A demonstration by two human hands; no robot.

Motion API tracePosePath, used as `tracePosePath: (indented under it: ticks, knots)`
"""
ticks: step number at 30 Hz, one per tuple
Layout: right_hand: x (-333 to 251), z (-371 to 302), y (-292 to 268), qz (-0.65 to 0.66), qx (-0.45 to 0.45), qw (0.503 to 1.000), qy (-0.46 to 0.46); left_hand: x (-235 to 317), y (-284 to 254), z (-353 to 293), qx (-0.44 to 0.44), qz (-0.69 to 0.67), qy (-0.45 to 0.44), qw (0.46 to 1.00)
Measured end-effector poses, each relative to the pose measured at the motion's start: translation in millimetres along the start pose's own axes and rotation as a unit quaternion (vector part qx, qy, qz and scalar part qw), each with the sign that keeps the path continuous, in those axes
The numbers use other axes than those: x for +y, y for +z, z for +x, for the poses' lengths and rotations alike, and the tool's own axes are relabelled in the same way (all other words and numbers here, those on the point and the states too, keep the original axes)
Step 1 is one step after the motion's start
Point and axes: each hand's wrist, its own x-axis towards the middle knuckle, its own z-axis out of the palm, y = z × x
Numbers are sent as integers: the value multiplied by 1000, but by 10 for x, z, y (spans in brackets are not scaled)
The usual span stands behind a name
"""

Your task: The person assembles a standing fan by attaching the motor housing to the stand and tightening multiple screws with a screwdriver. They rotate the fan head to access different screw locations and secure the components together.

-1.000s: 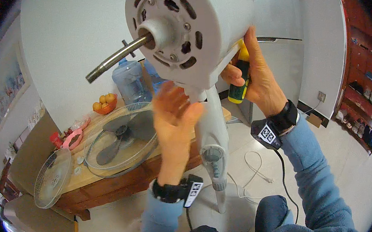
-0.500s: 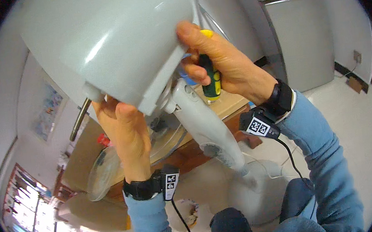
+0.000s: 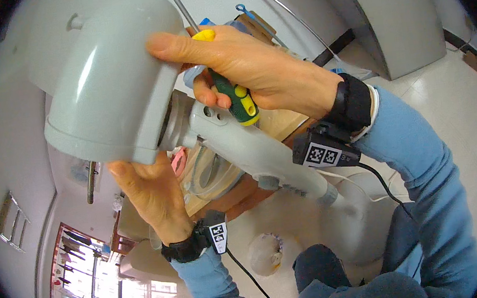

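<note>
A pale grey fan motor housing [image 3: 109, 81] fills the upper left, tilted, its metal shaft [image 3: 91, 182] sticking out at the lower end. My left hand [image 3: 156, 195] cups that end from below, with its fingers mostly hidden behind the rim. In my right hand [image 3: 259, 68] is a screwdriver [image 3: 239, 99] with a green and yellow handle, held under curled fingers. Its metal blade points up and away, and its tip is out of view. My right thumb presses on the housing's side. Below the housing, the fan's grey neck [image 3: 244, 145] slants down to the right.
The fan's round base [image 3: 362, 217] stands on the floor by my knees. Behind the neck is a wooden table [image 3: 238, 204] with a clear plastic-looking part [image 3: 217, 171] on it. A blue-ended wrench [image 3: 247, 14] lies beyond. A fridge [image 3: 404, 15] stands far right, a bin [image 3: 266, 255] near my legs.
The housing now sits farther left and looks smaller, turned so its knob and the joint with the neck show. Both hands stay on it. The screwdriver's blade has come into view. My view has shifted.
</note>
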Motion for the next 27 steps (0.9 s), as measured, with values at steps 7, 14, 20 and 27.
tracePosePath:
  ticks: [7, 14, 20, 27]
  knots:
    - [-1, -55, 72, 15, 19, 1000, -1, 54, -45, -6, -24, -23, -15, 999]
    - [43, 82, -96, 51, -31, 997, 50, 94, 173, -20, -24, 55, 55, 997]
    - [112, 139, -175, 111, -54, 990, 66, 163, 356, 3, 25, 50, 52, 997]
    - [84, 110, -116, 88, -19, 993, 72, 164, 371, 9, 43, 20, 31, 998]
